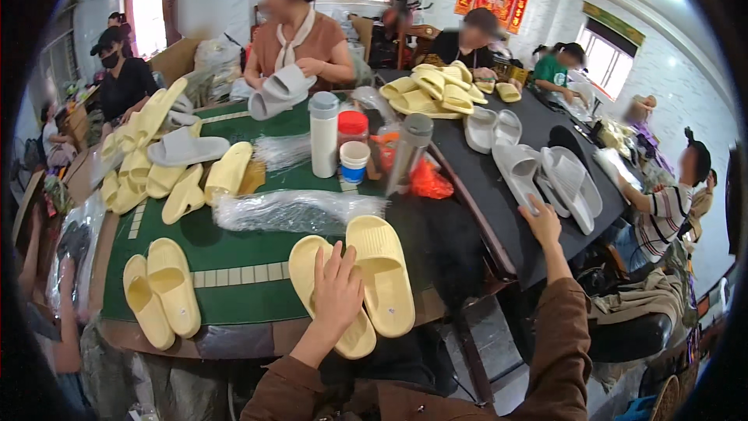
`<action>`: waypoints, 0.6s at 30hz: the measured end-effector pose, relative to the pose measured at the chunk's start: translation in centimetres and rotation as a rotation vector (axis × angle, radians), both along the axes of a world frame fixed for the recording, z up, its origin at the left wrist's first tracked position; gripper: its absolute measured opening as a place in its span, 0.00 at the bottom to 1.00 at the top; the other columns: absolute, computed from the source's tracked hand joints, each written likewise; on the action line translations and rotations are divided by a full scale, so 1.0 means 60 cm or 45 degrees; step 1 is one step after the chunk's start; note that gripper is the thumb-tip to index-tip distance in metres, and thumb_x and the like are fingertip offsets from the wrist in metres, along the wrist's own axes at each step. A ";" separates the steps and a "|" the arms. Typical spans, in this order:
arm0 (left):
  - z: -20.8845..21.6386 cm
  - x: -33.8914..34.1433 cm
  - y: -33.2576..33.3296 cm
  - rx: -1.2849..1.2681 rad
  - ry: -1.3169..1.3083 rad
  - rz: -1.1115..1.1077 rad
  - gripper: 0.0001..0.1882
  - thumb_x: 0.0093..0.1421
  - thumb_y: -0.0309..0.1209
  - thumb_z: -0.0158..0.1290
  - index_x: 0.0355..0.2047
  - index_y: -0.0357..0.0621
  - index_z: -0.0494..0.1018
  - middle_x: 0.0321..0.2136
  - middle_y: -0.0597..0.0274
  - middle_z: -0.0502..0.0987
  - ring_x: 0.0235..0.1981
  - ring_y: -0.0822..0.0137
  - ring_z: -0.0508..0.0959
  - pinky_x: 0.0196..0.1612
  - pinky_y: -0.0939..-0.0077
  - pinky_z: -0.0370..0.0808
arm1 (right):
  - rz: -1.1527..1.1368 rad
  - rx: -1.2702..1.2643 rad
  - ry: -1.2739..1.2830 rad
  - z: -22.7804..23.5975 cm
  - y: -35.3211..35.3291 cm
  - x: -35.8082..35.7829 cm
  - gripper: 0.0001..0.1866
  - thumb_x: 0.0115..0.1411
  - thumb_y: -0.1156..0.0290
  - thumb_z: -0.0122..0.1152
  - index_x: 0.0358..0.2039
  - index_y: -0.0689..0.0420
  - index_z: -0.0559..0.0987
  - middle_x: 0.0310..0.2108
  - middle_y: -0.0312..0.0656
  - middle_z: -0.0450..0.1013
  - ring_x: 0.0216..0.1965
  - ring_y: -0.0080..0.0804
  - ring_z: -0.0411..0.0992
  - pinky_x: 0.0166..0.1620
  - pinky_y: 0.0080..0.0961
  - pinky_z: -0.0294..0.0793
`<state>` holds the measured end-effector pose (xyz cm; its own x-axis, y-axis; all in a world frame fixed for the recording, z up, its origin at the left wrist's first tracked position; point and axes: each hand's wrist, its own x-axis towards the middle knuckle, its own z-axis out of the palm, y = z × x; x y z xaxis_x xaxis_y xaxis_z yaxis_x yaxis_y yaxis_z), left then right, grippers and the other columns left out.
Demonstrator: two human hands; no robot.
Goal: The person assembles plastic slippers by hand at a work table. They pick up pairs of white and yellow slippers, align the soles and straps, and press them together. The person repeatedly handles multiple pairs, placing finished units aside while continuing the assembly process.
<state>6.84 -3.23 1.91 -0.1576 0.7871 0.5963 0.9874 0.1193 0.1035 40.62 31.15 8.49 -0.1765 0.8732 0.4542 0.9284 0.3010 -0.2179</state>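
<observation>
A pair of pale yellow slippers (383, 265) is at the table's near edge, their heels reaching past it. My left hand (339, 290) lies over the left slipper of that pair, its fingers curled at the strap and its thumb side against the right one. Out to the right, my right hand (543, 224) has its fingers closed at the heel of a light grey slipper (516, 172) on the black table. Another grey pair (573, 187) lies right beside it. To the left, a second yellow pair (161, 292) rests near the green table's front edge.
A bundle of clear plastic bags (300, 212) lies beyond my left hand. Behind it stand a white bottle (324, 137), a paper cup (354, 162), a red-lidded jar (353, 126) and a steel tumbler (411, 152). Slipper piles (140, 160) sit at left and far right. Several people work around the tables.
</observation>
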 end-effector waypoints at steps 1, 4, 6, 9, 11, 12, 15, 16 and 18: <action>0.005 -0.007 -0.015 -0.003 0.006 0.011 0.11 0.51 0.33 0.57 0.31 0.40 0.77 0.55 0.54 0.68 0.62 0.51 0.60 0.66 0.41 0.48 | 0.073 -0.032 0.014 0.002 -0.014 -0.001 0.28 0.53 0.45 0.64 0.54 0.39 0.77 0.45 0.50 0.73 0.46 0.49 0.73 0.46 0.41 0.72; 0.003 -0.030 -0.048 0.021 -0.003 0.084 0.08 0.53 0.31 0.56 0.30 0.40 0.77 0.53 0.58 0.69 0.61 0.51 0.61 0.65 0.40 0.48 | 0.219 -0.088 0.134 0.008 -0.070 -0.011 0.27 0.54 0.48 0.64 0.53 0.42 0.78 0.48 0.52 0.73 0.46 0.48 0.74 0.47 0.40 0.72; -0.001 -0.046 -0.063 0.029 -0.013 0.121 0.07 0.53 0.30 0.56 0.30 0.40 0.77 0.52 0.59 0.69 0.60 0.51 0.62 0.65 0.40 0.48 | 0.262 -0.157 0.236 0.017 -0.117 -0.016 0.24 0.55 0.51 0.64 0.51 0.46 0.79 0.49 0.51 0.73 0.45 0.46 0.75 0.48 0.38 0.73; 0.015 -0.052 -0.075 0.019 -0.092 0.111 0.07 0.52 0.29 0.56 0.30 0.39 0.75 0.53 0.60 0.69 0.58 0.51 0.63 0.65 0.41 0.48 | 0.341 -0.040 0.183 0.022 -0.158 0.017 0.17 0.59 0.57 0.61 0.45 0.52 0.82 0.48 0.44 0.74 0.44 0.43 0.75 0.46 0.34 0.74; 0.012 -0.055 -0.081 0.033 -0.082 0.108 0.07 0.52 0.28 0.56 0.31 0.38 0.75 0.54 0.60 0.69 0.58 0.52 0.63 0.65 0.43 0.48 | 0.353 -0.051 0.189 0.041 -0.176 0.020 0.16 0.60 0.58 0.59 0.43 0.53 0.82 0.48 0.43 0.75 0.45 0.43 0.75 0.47 0.33 0.73; 0.010 -0.054 -0.082 0.032 -0.067 0.106 0.08 0.51 0.28 0.56 0.31 0.38 0.75 0.54 0.60 0.68 0.58 0.52 0.63 0.65 0.43 0.49 | 0.364 -0.060 0.194 0.047 -0.179 0.021 0.16 0.60 0.58 0.59 0.43 0.54 0.82 0.47 0.43 0.75 0.45 0.42 0.74 0.47 0.33 0.73; 0.006 -0.045 -0.071 0.031 -0.039 0.094 0.09 0.51 0.28 0.57 0.32 0.38 0.75 0.55 0.60 0.68 0.57 0.52 0.64 0.64 0.45 0.50 | 0.365 0.089 0.131 0.051 -0.151 0.021 0.16 0.61 0.58 0.57 0.43 0.55 0.81 0.47 0.44 0.75 0.46 0.43 0.73 0.47 0.34 0.72; 0.007 -0.046 -0.072 0.025 -0.025 0.105 0.09 0.50 0.28 0.57 0.32 0.38 0.75 0.55 0.60 0.68 0.57 0.52 0.64 0.64 0.45 0.51 | 0.391 0.095 0.156 0.052 -0.133 0.013 0.17 0.61 0.58 0.57 0.43 0.55 0.81 0.47 0.44 0.75 0.46 0.43 0.73 0.47 0.35 0.72; 0.007 -0.045 -0.069 0.018 -0.019 0.089 0.10 0.50 0.28 0.58 0.33 0.38 0.75 0.55 0.60 0.68 0.56 0.52 0.65 0.63 0.47 0.52 | 0.347 0.077 0.182 0.045 -0.085 0.001 0.18 0.60 0.57 0.57 0.44 0.55 0.80 0.47 0.45 0.74 0.46 0.45 0.73 0.47 0.37 0.72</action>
